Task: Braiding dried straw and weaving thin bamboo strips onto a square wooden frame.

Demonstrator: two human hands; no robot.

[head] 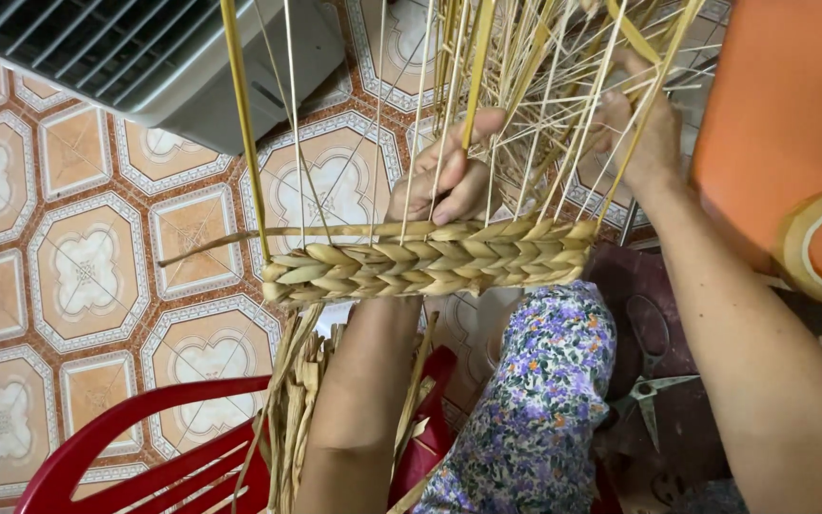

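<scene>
Woven straw band (430, 262) just below left hand (444, 181).

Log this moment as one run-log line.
left hand: pinching straw strand above woven band | right hand: gripping upright stakes | scissors: lying by the knee
</scene>
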